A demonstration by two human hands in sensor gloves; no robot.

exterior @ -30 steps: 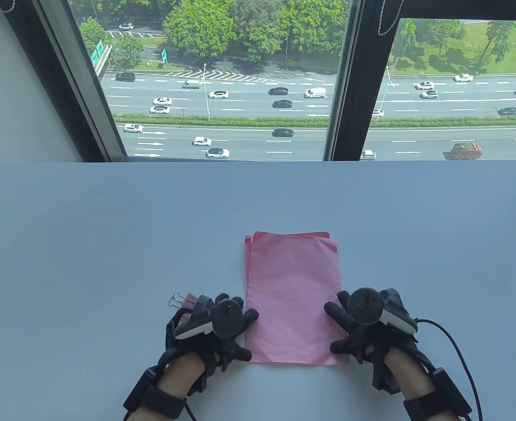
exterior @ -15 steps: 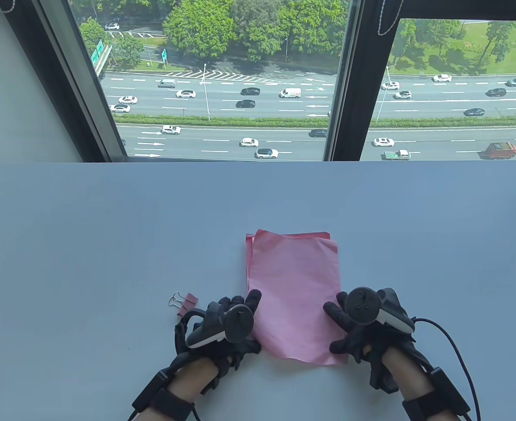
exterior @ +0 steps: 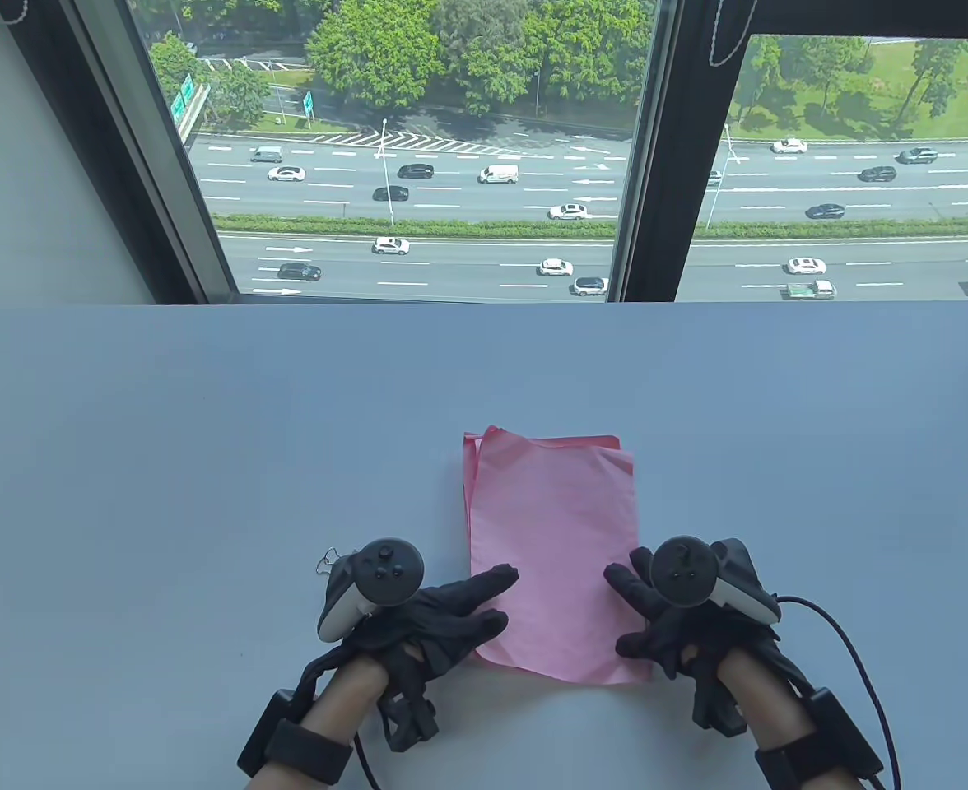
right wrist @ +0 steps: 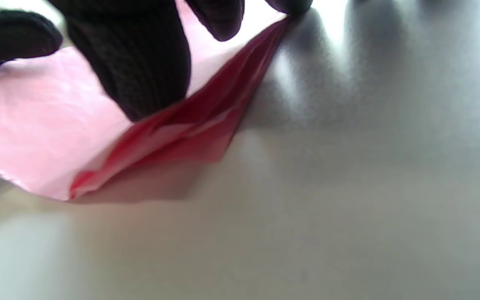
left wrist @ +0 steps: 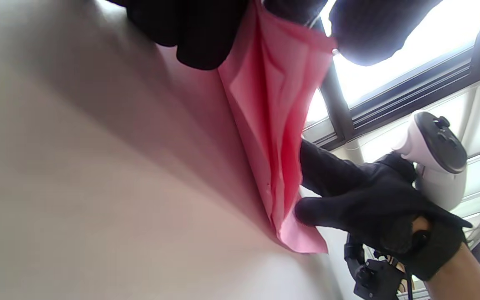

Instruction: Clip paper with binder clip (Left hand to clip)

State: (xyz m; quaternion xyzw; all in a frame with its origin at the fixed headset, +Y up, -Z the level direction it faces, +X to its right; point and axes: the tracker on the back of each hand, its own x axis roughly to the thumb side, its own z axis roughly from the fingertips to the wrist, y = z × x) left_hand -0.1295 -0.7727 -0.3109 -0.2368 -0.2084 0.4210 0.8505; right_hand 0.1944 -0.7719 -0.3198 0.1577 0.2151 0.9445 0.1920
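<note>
A stack of pink paper point(exterior: 554, 527) lies at the table's near middle, its sheets slightly fanned at the far end. My left hand point(exterior: 455, 613) pinches the near left corner, which is raised off the table; in the left wrist view the paper point(left wrist: 273, 125) sits between my fingers point(left wrist: 198, 37) and thumb. My right hand point(exterior: 644, 613) holds the near right edge; in the right wrist view its fingers point(right wrist: 140, 62) press on the paper point(right wrist: 36, 125). The binder clip is mostly hidden behind the left tracker; only its wire handle point(exterior: 329, 561) shows.
The pale table point(exterior: 204, 428) runs back to a window. A cable point(exterior: 854, 650) trails from my right wrist. My right hand with its tracker point(left wrist: 431, 154) also shows in the left wrist view.
My left hand has moved right from beside the clip onto the paper's near left corner and lifted it. The tracker now covers the clip. My right hand has barely moved.
</note>
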